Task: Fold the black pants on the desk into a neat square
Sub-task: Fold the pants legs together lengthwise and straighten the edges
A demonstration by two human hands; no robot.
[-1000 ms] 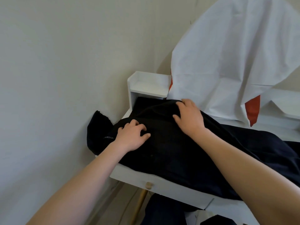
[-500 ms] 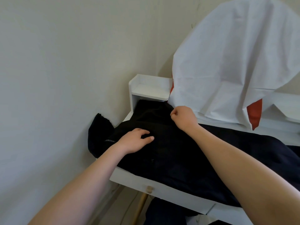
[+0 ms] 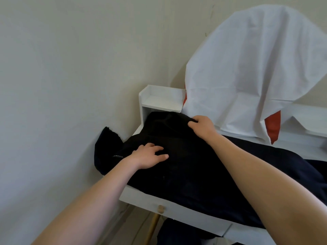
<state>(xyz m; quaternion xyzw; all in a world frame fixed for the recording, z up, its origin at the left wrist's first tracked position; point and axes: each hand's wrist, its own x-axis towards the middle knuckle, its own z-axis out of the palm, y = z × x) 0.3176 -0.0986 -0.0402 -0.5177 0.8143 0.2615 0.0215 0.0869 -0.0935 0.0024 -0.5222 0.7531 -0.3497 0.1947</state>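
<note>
The black pants (image 3: pixel 191 167) lie spread across the white desk (image 3: pixel 185 216), with one end hanging over the desk's left edge by the wall. My left hand (image 3: pixel 148 157) rests flat on the cloth near that left end, fingers spread. My right hand (image 3: pixel 201 127) is curled at the far edge of the pants and grips a bunch of the fabric there, close to the small shelf. The rest of the pants runs off to the right under my right forearm.
A white shelf unit (image 3: pixel 161 101) stands at the desk's back left corner against the wall. A white sheet (image 3: pixel 256 71) drapes over something red (image 3: pixel 273 126) behind the desk. A wooden drawer knob (image 3: pixel 160 209) and wooden leg (image 3: pixel 153 227) show at the front.
My right hand went from lying flat on the pants to a fist gripping the far edge. My left hand's curled fingers flattened and slid slightly right.
</note>
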